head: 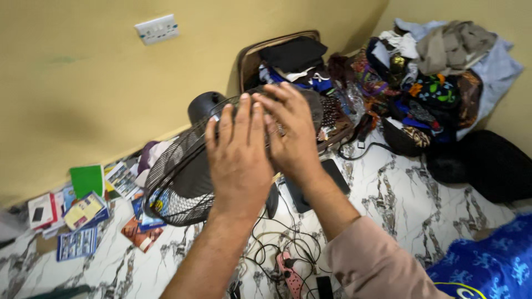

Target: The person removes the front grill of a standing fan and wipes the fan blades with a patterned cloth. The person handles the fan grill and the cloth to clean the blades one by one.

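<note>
**Two open hands on a fan grille**

Scattered at far left on the marble-patterned floor point(399, 205): booklets point(83, 213) and a green folder point(87, 179), flat and glossy. Next, a fan point(180, 177) tilted on its side near the yellow wall point(83, 83), round wire grille facing the camera, black motor housing behind. Left hand point(239, 152) flat against the grille's upper rim, fingers straight and together, gripping nothing. Right hand point(288, 130) just beside it, fingers spread, palm pressed on the wire; closing on anything not visible. Below, a tangle of thin cables point(282, 243) and a pink power strip point(289, 276). Further right, an open suitcase point(277, 55) of dark fabric, then a soft heap of patterned clothes point(438, 72).

Likely risks: thin wire bending under flat palms; fan rolling off balance, unsupported on its rim; cables snagging the grille if shifted.
</note>
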